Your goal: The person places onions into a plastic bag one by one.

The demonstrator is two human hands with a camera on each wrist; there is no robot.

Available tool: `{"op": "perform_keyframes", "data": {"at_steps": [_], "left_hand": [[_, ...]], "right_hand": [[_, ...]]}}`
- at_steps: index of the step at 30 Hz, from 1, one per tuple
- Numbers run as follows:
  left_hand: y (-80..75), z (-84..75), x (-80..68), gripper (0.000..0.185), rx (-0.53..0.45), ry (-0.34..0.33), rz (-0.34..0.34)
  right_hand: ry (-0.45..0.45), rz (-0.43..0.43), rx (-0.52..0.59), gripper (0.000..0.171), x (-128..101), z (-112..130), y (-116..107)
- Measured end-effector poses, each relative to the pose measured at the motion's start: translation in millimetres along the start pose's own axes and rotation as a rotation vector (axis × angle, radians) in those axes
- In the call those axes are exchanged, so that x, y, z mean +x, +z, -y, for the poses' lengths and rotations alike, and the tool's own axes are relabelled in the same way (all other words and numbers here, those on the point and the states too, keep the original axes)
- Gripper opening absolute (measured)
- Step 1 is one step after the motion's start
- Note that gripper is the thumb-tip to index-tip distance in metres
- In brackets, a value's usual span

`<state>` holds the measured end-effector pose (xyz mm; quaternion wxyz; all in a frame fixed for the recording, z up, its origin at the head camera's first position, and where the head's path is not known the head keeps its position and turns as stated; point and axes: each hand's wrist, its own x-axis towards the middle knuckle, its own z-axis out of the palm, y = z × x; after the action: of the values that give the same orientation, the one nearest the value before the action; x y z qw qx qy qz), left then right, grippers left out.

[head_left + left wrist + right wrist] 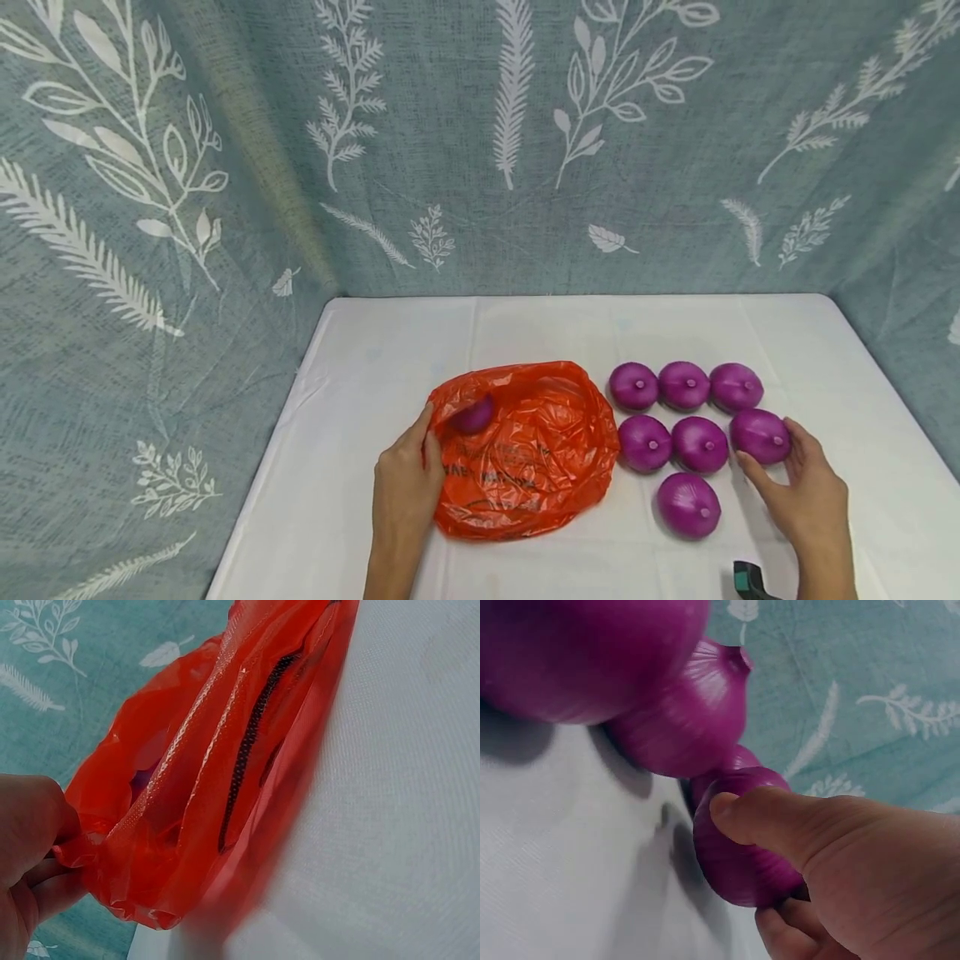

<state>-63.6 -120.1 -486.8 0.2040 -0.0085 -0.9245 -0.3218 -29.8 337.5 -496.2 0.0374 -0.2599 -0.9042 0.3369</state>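
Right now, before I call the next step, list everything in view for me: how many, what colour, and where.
loose onions: seven, purple, on the table right of the bag, rows of three, three and one.
held onion: one of the seven, right end of the middle row.
onion in the bag: one, purple, seen through the plastic near the bag's left rim.
plastic bag: one, orange-red with dark print, lying on the table.
table: one, white cloth cover.
backdrop: blue-grey cloth, white leaf print, behind and at both sides.
left hand: holds the bag's left edge.
right hand: grips the held onion.
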Motion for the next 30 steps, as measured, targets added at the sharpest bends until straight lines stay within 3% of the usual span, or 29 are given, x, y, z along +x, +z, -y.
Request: {"op": "perform_keyframes", "data": {"at_steps": [10, 19, 30], "left_hand": [[-0.3, -2.1, -0.5, 0.04, 0.001, 0.02, -0.007], [0.4, -5.2, 1.1, 0.04, 0.004, 0.048, -0.006], [0.3, -4.6, 0.1, 0.04, 0.016, 0.05, -0.011]], "right_hand": [[-0.081, -0.199, 0.09, 0.088, -11.3, 10.4, -17.7], [-0.185, -0.305, 0.164, 0.088, -24.0, 37.5, -31.1], [-0.388, -0.276, 0.249, 0.095, -43.9, 87.4, -27.5]]}}
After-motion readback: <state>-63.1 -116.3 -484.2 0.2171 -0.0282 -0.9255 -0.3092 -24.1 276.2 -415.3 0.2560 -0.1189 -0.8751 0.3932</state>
